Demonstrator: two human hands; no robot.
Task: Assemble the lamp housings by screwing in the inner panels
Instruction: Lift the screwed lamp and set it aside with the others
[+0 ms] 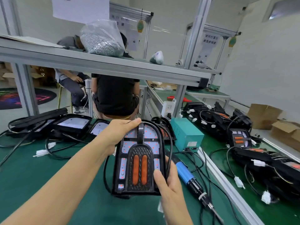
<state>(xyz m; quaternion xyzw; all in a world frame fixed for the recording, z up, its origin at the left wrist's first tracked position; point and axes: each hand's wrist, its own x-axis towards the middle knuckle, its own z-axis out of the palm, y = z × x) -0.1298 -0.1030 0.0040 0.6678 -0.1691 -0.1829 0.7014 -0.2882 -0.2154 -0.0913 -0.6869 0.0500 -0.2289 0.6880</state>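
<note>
I hold a black arch-shaped lamp housing (139,161) tilted up above the green table. Its inner panel shows white LED board sections with red dots and two orange strips in the middle. My left hand (116,133) grips its upper left edge, fingers over the top. My right hand (167,184) holds the lower right corner, thumb on the panel. A blue and black electric screwdriver (188,176) lies on the table just right of the housing, tip pointing toward me.
Open housings with white boards (73,124) and cables lie at the left. A teal power box (186,135) stands behind the screwdriver. Finished lamps (276,164) pile up at the right past an aluminium rail. A bag of screws (100,39) sits on the shelf. People sit beyond the table.
</note>
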